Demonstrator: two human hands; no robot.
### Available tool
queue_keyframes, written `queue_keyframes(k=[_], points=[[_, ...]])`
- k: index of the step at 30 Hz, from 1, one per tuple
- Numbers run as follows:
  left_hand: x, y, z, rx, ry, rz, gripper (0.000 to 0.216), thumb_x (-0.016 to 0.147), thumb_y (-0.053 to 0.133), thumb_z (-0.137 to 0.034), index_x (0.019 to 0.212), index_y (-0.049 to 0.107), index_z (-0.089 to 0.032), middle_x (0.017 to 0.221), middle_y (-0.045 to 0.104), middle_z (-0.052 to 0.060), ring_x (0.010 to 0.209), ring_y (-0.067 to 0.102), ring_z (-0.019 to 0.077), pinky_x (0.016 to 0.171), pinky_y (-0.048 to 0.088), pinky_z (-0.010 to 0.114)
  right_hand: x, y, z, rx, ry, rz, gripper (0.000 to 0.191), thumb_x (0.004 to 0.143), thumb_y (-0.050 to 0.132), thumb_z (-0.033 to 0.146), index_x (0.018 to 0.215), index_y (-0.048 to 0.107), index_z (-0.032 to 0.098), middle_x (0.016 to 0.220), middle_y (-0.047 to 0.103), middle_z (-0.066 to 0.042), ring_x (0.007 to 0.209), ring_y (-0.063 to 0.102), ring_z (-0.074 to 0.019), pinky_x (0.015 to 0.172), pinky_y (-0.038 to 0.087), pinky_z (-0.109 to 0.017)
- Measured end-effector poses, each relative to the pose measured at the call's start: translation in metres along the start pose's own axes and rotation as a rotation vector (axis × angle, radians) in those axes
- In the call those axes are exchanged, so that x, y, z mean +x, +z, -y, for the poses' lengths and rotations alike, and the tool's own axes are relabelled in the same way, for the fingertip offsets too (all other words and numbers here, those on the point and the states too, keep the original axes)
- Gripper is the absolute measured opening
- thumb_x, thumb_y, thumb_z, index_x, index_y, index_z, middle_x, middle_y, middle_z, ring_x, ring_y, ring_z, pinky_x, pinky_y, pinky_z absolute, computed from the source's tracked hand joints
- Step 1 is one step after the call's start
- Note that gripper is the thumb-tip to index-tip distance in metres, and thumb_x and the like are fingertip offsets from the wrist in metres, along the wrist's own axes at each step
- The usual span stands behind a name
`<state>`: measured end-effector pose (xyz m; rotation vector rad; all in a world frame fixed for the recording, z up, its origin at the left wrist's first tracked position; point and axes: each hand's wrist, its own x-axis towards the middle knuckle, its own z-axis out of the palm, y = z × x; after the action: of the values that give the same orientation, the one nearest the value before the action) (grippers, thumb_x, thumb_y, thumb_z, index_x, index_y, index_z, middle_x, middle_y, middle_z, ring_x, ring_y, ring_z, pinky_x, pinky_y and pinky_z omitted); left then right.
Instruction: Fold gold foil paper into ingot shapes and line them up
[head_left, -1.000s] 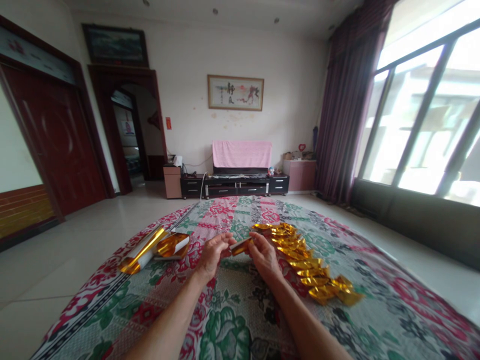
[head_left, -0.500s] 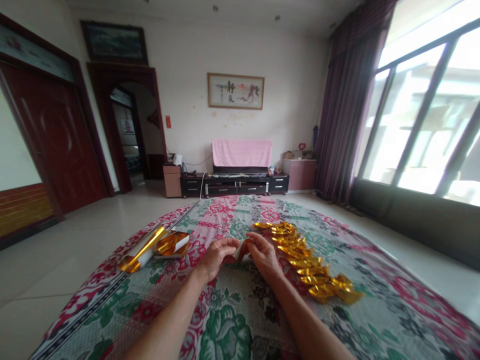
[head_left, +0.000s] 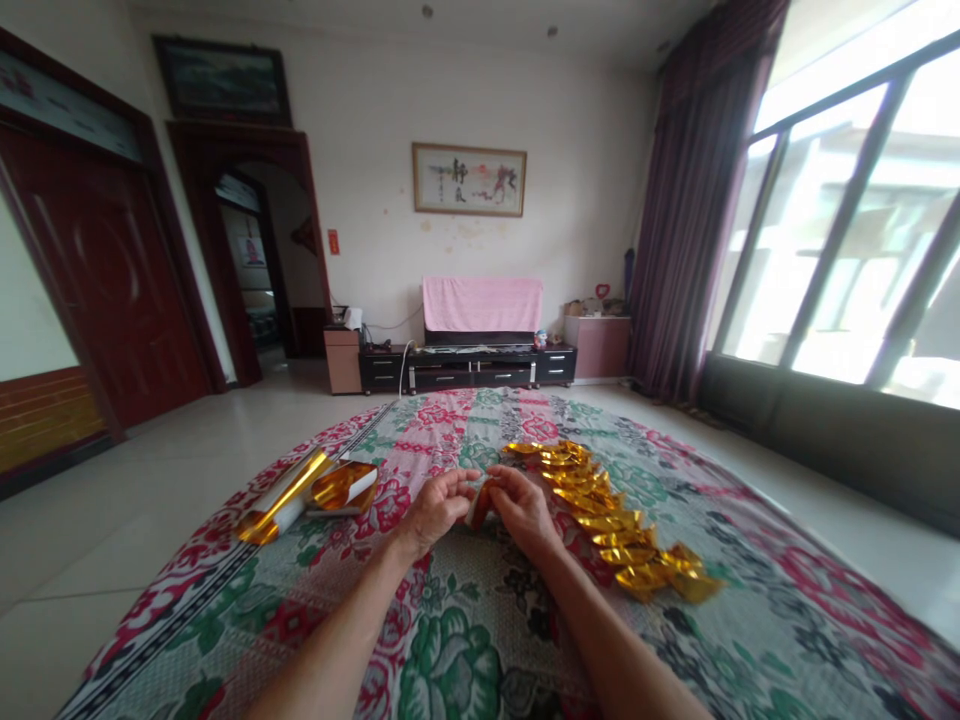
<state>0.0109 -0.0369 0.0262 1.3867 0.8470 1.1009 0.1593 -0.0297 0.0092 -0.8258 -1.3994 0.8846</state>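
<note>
Between my hands, above the flowered cloth (head_left: 450, 660), is a small folded piece of gold foil paper (head_left: 478, 505), its pale side and a darker gold side both showing. My left hand (head_left: 437, 512) pinches its left edge with thumb and fingers. On the other edge, the fingers of my right hand (head_left: 523, 508) are closed, partly covering the paper. To the right lies a row of several folded gold foil ingots (head_left: 600, 500), overlapping one another. Off to the left rest a rolled gold foil sheet (head_left: 289, 495) and a stack of gold foil sheets (head_left: 352, 487) with curled edges.
The patterned cloth covers a rounded surface in front of me. Beyond it stand a low black TV cabinet (head_left: 472, 373) and a pink towel (head_left: 482, 303) draped over a screen. A purple curtain (head_left: 682, 220) hangs by the window at right; a red door (head_left: 105, 260) is at left.
The folded paper has turned slightly between my fingers, and my left fingers have shifted a little along it. The foil ingots and the sheets at left lie as before.
</note>
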Motion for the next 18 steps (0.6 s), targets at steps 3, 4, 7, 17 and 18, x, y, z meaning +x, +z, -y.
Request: queue_keyframes(k=[3,4,7,17,18], points=[[-0.001,0.002,-0.001,0.011,-0.007,0.014,0.049,0.061,0.054,-0.013,0.11,0.052,-0.013,0.08,0.065,0.004,0.059,0.055,0.0096,0.055,0.041,0.021,-0.001,0.0,-0.001,-0.05,-0.027,-0.003,0.026,0.069,0.054,0.03,0.09,0.059,0.016,0.066,0.064,-0.001,0.052,0.055,-0.0107,0.05,0.045,-0.022],[-0.002,0.002,-0.001,0.007,-0.012,0.017,0.049,0.062,0.054,-0.014,0.111,0.052,-0.013,0.08,0.065,0.004,0.059,0.055,0.0099,0.055,0.041,0.021,-0.002,0.0,-0.002,-0.068,-0.031,-0.002,0.026,0.069,0.054,0.031,0.09,0.059,0.016,0.067,0.064,-0.001,0.053,0.056,-0.0115,0.05,0.046,-0.022],[-0.002,0.003,-0.001,-0.016,-0.026,0.025,0.05,0.063,0.057,-0.018,0.112,0.052,-0.013,0.082,0.065,0.004,0.06,0.057,0.0106,0.056,0.042,0.022,-0.003,0.0,-0.003,-0.124,-0.044,0.005,0.026,0.07,0.054,0.031,0.091,0.06,0.017,0.067,0.064,-0.002,0.054,0.057,-0.013,0.05,0.047,-0.023],[0.009,0.002,0.016,0.115,0.06,-0.12,0.048,0.063,0.054,-0.015,0.11,0.053,-0.014,0.076,0.062,0.002,0.056,0.055,0.0096,0.052,0.042,0.02,-0.003,0.004,0.004,-0.39,0.013,-0.11,0.017,0.071,0.055,0.032,0.079,0.057,0.017,0.064,0.064,-0.001,0.052,0.058,-0.0127,0.048,0.042,-0.021],[0.01,0.001,0.017,0.141,0.079,-0.137,0.048,0.063,0.053,-0.015,0.11,0.054,-0.014,0.076,0.062,0.002,0.056,0.055,0.0097,0.052,0.043,0.02,-0.003,0.004,0.005,-0.409,0.013,-0.098,0.018,0.072,0.054,0.033,0.076,0.058,0.017,0.061,0.063,-0.001,0.051,0.057,-0.0129,0.048,0.042,-0.021]])
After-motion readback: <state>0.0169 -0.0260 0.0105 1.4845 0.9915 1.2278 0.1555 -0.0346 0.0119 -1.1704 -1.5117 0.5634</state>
